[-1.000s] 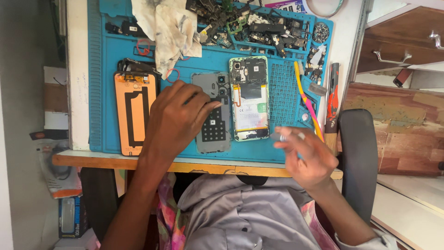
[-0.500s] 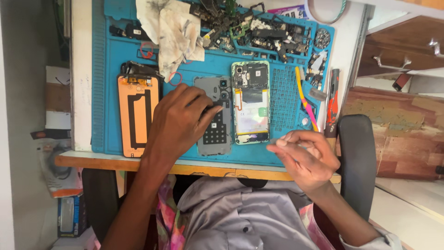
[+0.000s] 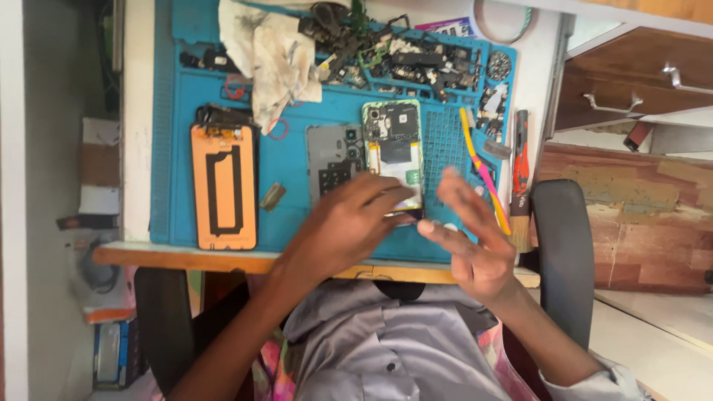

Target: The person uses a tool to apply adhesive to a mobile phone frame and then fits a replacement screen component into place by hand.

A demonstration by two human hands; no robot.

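Reaching across the blue mat [image 3: 297, 156], the left hand [image 3: 349, 223] lays its fingers on the near end of the open phone [image 3: 394, 152]. The fingers are bent and seem to pinch that end, but I cannot tell how tightly. The right hand [image 3: 471, 238] floats just beside the phone with its fingers spread wide, holding nothing.

The phone lies in the middle of the mat with its insides showing. A grey back cover [image 3: 334, 160] sits touching its left side. An orange phone screen [image 3: 223, 186] lies farther left. A dirty cloth [image 3: 271, 59] and a pile of small parts [image 3: 416, 63] are at the far end of the mat. A yellow and pink tool [image 3: 483, 174] lies to the right of the phone.

The phone could slip off the near edge of the mat if the pinch is weak. A finger could also bump the bare parts inside and hurt them.
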